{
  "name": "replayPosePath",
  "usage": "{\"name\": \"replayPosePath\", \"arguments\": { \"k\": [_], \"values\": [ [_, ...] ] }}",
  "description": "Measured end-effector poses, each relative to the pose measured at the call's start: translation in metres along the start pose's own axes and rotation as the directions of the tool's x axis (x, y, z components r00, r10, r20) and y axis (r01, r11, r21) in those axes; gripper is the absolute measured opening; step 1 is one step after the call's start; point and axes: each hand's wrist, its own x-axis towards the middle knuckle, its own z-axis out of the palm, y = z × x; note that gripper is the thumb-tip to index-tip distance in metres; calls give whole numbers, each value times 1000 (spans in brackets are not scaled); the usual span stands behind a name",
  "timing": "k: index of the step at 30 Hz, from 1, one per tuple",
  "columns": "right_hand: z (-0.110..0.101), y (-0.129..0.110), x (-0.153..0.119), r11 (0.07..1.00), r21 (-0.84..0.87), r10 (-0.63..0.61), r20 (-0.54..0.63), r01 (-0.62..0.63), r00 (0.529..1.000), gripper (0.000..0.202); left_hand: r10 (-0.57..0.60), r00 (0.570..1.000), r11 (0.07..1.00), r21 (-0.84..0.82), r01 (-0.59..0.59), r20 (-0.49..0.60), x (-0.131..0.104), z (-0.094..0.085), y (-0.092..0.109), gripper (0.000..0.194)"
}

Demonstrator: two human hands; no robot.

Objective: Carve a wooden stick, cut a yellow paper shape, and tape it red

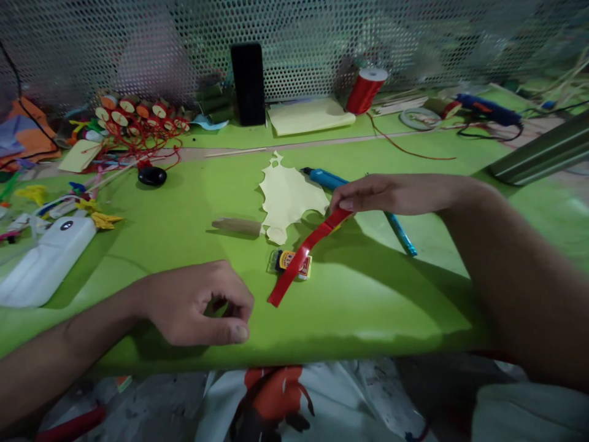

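At centre, we are pinching a red ribbon (302, 252) with our right hand (372, 193), apparently to leave its tail free, and holding our left hand (196, 304) curled, contents unclear, at lower left.

Black phone (248, 84) upright before the perforated screen (304, 43), blue glue gun (488, 110) farther right

So on your counter (207, 202) you've got the ribbon strip (301, 253) crossing in front of the little box (286, 258) from where you sit, paper cutout (289, 190) just behind that. Phone (248, 83) is at the back, spool (363, 92) to its right, glue gun (488, 109) further right, bundled rolls (133, 113) back left.
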Motion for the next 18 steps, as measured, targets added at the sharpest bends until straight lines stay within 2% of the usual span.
{"name": "replayPosePath", "arguments": {
  "k": [3, 5, 7, 9, 11, 18],
  "values": [
    [0, -1, 0, 1000, -7, 24, -41, -24, 999, 46, 27, 979, 982, 190, 13, -202, 1, -2, -1, 31],
    [0, -2, 0, 1000, -15, 26, -59, -26, 998, 50, 96, 915, 915, 397, 73, -391, 4, -3, -10, 21],
    [1, -4, 0, 999, -45, 14, -57, -16, 998, 51, 199, 840, 783, 598, 173, -504, 7, -4, -22, 13],
    [1, -5, 1, 996, -85, 4, -44, -7, 999, 47, 244, 818, 664, 705, 251, -521, 11, -6, -35, 18],
    [3, -6, 2, 994, -109, -1, -29, -2, 1000, 45, 223, 825, 611, 734, 297, -519, 14, -7, -46, 28],
    [7, -4, 4, 994, -106, 3, -75, -11, 997, 47, 82, 847, 651, 672, 354, -525, 20, -1, -63, 44]
  ]
}}
